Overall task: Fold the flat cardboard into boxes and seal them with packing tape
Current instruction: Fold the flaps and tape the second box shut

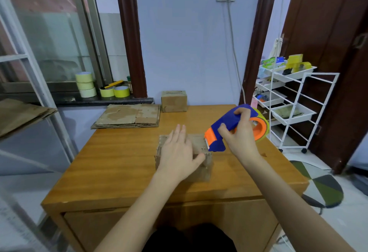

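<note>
Covering most of the box (201, 169) top, our left hand (178, 155) presses it flat, fingers straight. Our right hand (240, 135) grips the tape dispenser (225, 127) at the box's right edge; its blade contact is unclear.

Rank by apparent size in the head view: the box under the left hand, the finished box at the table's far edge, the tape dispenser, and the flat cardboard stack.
1. flat cardboard stack
2. box under the left hand and tape dispenser: look alike, unranked
3. finished box, though it sits farthest from the camera
</note>
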The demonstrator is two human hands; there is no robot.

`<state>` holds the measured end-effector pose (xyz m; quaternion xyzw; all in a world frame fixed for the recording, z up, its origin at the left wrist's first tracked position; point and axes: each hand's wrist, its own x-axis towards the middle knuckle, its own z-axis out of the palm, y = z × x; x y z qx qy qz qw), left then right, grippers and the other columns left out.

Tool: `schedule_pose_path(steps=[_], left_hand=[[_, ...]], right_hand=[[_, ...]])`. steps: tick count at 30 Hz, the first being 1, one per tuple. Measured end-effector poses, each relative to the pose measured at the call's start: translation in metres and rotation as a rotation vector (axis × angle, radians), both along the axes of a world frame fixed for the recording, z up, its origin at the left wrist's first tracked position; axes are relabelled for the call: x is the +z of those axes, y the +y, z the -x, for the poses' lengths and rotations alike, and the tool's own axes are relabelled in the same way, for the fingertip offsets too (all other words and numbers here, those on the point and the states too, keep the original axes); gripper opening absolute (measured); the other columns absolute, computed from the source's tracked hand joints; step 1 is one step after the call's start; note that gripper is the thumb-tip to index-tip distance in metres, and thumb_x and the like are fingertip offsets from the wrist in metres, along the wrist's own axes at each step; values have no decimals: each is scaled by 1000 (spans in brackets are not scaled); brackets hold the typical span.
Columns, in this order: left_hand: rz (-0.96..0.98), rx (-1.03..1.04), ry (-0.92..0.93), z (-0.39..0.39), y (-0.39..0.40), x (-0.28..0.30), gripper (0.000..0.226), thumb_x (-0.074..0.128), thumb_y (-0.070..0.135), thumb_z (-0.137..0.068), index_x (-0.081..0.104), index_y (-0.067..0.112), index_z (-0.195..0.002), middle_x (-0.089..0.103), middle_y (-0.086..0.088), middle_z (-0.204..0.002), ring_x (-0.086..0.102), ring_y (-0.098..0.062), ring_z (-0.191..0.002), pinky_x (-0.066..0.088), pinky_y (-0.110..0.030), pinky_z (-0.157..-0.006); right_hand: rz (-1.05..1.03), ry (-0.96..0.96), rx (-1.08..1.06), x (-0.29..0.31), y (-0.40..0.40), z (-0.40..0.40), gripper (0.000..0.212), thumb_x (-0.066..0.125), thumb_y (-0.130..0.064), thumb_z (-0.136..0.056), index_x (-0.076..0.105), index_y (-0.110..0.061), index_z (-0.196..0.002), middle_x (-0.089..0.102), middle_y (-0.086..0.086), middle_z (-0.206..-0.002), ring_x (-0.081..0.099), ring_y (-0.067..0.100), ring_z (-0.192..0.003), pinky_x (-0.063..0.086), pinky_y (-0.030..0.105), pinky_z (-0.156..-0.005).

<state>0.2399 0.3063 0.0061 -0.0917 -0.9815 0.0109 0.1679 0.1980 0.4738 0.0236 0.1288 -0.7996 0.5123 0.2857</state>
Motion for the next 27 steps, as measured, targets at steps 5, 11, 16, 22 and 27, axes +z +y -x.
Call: schedule_pose_path(steps=[5,11,16,22,27], left_hand=[[4,-127,-53,6,24,-11,79,35,52,-96,10,2,-151,11,-15,-159,9,-24,-147,7,-33,-118],[-62,-81,20,9,26,-24,74,40,55,-95,29,2,-147,31,-13,-152,28,-21,-142,24,-33,-115],[-72,-79,60,10,26,-27,66,61,52,-83,59,1,-126,60,-16,-128,57,-24,-120,45,-35,-100],[-46,-82,119,12,26,-28,71,27,57,-94,46,5,-139,44,-14,-144,41,-22,-135,33,-33,-110],[-62,-102,112,13,23,-28,71,25,57,-97,33,8,-146,31,-10,-152,29,-19,-142,25,-31,-114]], right_hand=[[-260,73,-45,11,-7,2,40,63,-14,-84,40,-7,-116,57,12,-82,56,28,-71,47,42,-60],[-355,93,-54,14,-10,1,46,67,-22,-82,39,-11,-118,59,7,-85,58,25,-74,49,39,-60],[15,-34,-19,-4,3,-2,51,74,-12,-78,34,-17,-110,52,-6,-84,55,15,-74,45,27,-66],[488,-169,-89,-29,18,13,43,70,-7,-82,39,-13,-110,48,2,-102,52,10,-79,42,7,-59],[648,-204,-200,-34,30,15,41,70,-11,-83,41,-14,-112,47,-6,-92,49,3,-74,38,3,-57]])
